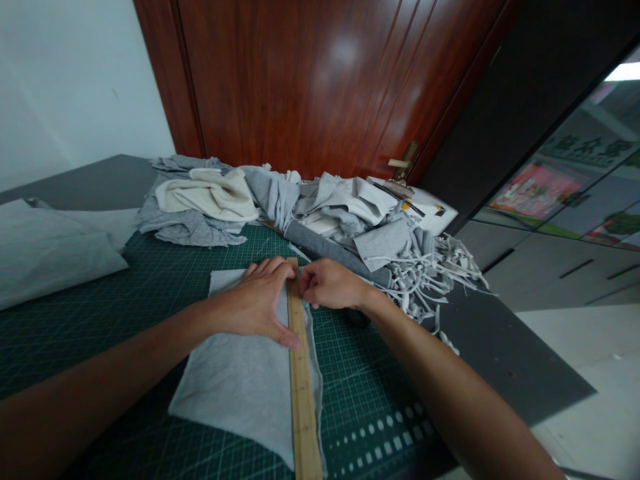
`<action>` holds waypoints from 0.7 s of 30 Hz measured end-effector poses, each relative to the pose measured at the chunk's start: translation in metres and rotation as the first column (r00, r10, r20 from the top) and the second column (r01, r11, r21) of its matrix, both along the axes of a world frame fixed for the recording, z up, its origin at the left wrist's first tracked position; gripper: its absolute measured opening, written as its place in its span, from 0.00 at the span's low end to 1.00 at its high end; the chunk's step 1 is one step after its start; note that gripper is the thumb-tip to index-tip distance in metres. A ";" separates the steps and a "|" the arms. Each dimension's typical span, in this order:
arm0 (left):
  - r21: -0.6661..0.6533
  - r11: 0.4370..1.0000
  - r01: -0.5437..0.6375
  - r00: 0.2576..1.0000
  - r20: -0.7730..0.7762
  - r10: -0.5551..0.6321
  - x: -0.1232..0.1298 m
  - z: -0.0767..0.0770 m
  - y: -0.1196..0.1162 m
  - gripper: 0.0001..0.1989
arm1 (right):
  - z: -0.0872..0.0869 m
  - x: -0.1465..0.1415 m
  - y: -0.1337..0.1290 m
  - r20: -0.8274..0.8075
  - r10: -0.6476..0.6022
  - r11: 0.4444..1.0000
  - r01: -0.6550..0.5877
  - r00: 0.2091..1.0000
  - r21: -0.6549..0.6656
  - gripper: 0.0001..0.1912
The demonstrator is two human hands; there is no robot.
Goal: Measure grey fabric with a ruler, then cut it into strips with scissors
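Note:
A piece of light grey cloth (240, 387) lies on the green cutting mat (370, 373). Along its right side runs a wooden ruler (303, 393), leaving a narrow strip of cloth showing beyond it. My left hand (257, 297) presses on cloth and ruler with its fingers spread, the thumb on the ruler's edge. At the ruler's far end my right hand (330, 283) is closed in a pinch at the cloth's right edge; its fingertips are partly hidden. A dark object (357, 319) lies below my right wrist, too shaded to name.
A heap of grey cloth pieces (345, 200), with cream cloth (210, 193), lines the back of the table. Thin fabric strips (415, 280) hang towards the right. A larger pale cloth (55, 247) lies left. Behind stands a wooden door (300, 87).

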State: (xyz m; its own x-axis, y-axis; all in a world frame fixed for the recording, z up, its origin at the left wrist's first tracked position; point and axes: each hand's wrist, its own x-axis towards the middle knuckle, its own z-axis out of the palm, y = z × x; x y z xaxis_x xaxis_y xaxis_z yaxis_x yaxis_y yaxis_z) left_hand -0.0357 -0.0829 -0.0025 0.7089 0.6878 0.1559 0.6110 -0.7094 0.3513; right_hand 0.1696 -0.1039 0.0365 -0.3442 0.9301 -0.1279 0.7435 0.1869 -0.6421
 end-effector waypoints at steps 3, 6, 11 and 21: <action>0.002 1.000 0.003 1.000 -0.003 -0.003 0.000 0.001 -0.001 0.55 | -0.001 -0.004 0.011 0.016 -0.061 0.998 0.060 0.998 0.033 0.07; 0.004 1.000 0.000 1.000 -0.008 0.000 0.000 0.003 -0.002 0.53 | -0.003 -0.007 0.025 0.022 -0.133 0.987 0.130 0.991 0.099 0.06; -0.011 1.000 0.012 1.000 0.001 -0.012 0.000 0.005 -0.004 0.55 | -0.009 -0.008 0.045 0.001 -0.273 0.940 0.267 0.962 0.213 0.07; -0.015 1.000 0.000 1.000 -0.015 0.000 0.002 0.007 -0.004 0.51 | 0.002 -0.003 0.036 0.019 -0.097 0.995 0.097 0.995 0.007 0.04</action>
State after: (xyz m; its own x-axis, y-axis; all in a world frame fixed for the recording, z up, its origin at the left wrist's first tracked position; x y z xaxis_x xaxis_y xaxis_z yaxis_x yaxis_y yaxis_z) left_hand -0.0340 -0.0867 0.0040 0.7109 0.6902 0.1350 0.6163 -0.7039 0.3531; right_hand 0.1666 -0.0677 0.0387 -0.2499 0.9598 -0.1280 0.7704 0.1170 -0.6267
